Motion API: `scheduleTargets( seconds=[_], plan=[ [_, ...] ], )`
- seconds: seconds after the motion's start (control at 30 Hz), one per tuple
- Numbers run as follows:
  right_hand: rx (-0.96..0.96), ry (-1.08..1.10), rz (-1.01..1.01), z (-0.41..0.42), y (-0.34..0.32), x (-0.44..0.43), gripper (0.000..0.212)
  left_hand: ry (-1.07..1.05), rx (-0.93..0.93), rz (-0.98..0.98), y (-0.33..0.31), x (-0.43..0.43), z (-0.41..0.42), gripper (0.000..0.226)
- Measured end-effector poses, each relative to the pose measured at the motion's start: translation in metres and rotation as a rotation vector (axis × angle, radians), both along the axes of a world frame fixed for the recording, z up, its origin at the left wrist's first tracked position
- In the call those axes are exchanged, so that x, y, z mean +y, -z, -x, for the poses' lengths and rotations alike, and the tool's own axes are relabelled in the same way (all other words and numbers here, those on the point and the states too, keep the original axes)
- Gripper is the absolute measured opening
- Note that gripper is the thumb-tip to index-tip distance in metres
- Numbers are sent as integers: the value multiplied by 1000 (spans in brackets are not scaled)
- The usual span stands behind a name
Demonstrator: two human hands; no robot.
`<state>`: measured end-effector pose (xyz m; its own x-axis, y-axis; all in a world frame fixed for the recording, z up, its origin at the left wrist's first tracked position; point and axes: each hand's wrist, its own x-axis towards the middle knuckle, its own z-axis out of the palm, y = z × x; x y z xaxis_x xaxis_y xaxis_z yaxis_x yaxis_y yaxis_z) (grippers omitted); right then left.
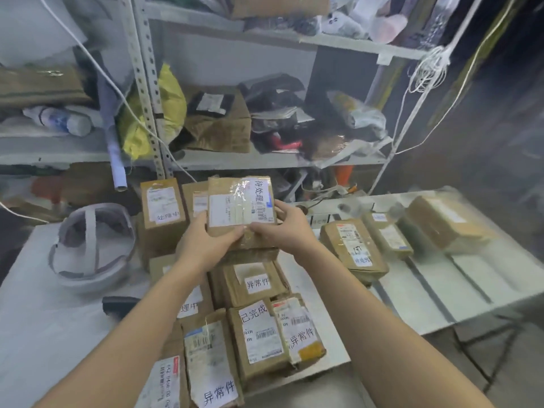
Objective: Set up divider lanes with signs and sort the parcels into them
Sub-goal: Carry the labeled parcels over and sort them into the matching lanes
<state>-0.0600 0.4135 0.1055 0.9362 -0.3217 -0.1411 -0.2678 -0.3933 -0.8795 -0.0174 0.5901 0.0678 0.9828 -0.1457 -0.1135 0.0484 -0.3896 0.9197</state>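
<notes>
I hold a brown cardboard parcel (240, 206) with a white shipping label and a white tag, raised over the middle of the pile. My left hand (206, 241) grips its near left edge. My right hand (282, 228) grips its near right corner. Under and around it lie several brown parcels with white tags: one upright box (163, 209) at the back left, one flat box (256, 282) just below my hands, and two more (260, 337) (212, 366) close to me. Further parcels (353, 245) (388, 234) (447, 222) lie on the right table.
A white helmet-like shell (94, 245) lies upside down on the left of the white table (44, 319). A dark small object (120, 306) lies beside my left forearm. Metal shelving (235, 160) behind holds boxes, bags and a yellow sack (167, 107). White cords (424, 75) hang at right.
</notes>
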Motion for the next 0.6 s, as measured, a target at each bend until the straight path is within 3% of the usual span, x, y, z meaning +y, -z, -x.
scheduleTargets(
  seconds=[0.07,0.2,0.33,0.47,0.6],
  plan=[
    [-18,21,-41,12,-4,-32,42,56,9,33,-4,-34,6,69],
    [-34,74,-78,30,1,-98,48,145,46,111,-1,-102,14,63],
    [-44,97,-133,44,11,-176,40,162,46,131,8,-182,22,58],
    [0,65,-127,48,33,-256,47,140,104,137,25,-259,36,61],
    [97,45,-88,48,59,-317,69,97,169,140,43,-317,49,56]
  ],
)
